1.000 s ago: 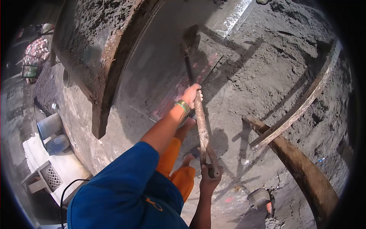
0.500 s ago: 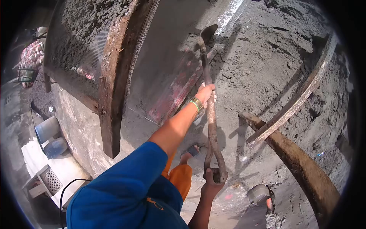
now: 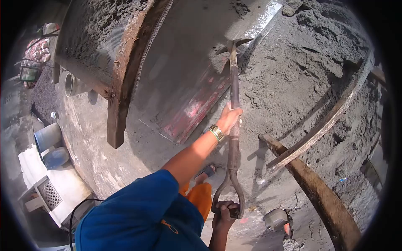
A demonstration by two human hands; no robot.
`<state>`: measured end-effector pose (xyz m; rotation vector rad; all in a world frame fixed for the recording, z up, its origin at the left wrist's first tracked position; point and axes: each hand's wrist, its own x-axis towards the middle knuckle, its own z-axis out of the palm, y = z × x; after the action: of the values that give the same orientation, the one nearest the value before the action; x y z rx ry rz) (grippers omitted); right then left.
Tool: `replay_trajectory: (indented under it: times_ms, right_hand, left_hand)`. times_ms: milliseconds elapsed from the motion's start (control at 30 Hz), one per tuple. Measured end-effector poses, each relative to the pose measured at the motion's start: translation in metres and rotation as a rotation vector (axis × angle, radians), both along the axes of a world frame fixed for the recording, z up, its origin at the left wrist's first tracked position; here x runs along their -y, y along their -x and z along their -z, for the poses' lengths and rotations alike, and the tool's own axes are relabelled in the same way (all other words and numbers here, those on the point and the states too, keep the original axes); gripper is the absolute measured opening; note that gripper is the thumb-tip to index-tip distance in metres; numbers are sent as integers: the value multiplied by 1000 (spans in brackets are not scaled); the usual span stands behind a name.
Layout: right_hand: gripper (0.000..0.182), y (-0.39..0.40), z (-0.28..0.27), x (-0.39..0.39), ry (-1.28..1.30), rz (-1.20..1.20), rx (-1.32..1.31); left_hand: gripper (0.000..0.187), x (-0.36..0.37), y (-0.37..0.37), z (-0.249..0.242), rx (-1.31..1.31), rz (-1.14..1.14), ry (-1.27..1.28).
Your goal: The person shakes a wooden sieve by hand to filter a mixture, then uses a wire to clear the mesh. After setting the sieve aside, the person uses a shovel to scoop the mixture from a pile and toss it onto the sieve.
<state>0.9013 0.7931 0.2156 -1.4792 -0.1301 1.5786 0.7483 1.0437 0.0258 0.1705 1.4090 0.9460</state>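
Observation:
A long shovel (image 3: 234, 146) with a D-shaped handle runs up the middle of the view. My left hand (image 3: 229, 118), with a metal watch on the wrist, is wrapped around its shaft. At the lower end, my right hand (image 3: 225, 213) grips the crossbar of the handle. The shovel's blade (image 3: 240, 42) points away from me beside some grey sand and a white-specked board edge (image 3: 264, 21). Whether the blade carries a load cannot be made out. Grey sand (image 3: 293, 88) is spread to the right of the shaft.
A wood-framed mesh screen (image 3: 125, 71) with grey sand on it stands at upper left. Two wooden beams (image 3: 322, 184) cross at right. A red-stained board (image 3: 197, 108) lies left of the shaft. Buckets (image 3: 48, 138) and a white slab (image 3: 31, 163) are at far left.
The shovel has been drawn back toward me and turned, showing its D-handle more broadly. Both hands have moved down with it, keeping their hold.

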Motion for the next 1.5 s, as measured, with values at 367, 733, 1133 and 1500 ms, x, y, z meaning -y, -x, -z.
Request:
replay_trajectory:
  times_ms: [367, 733, 1133, 1500]
  right_hand:
    - [31, 22, 44, -60, 151, -133, 105]
    - [32, 4, -14, -51, 175, 51, 179]
    - [37, -25, -74, 85, 18, 150, 71]
    - [28, -55, 4, 45, 131, -470, 343]
  left_hand:
    - [12, -27, 71, 44, -6, -145, 145]
    - [14, -17, 1, 32, 175, -108, 208]
    - [56, 53, -69, -62, 179, 148, 70]
    - [12, 100, 15, 18, 227, -226, 371]
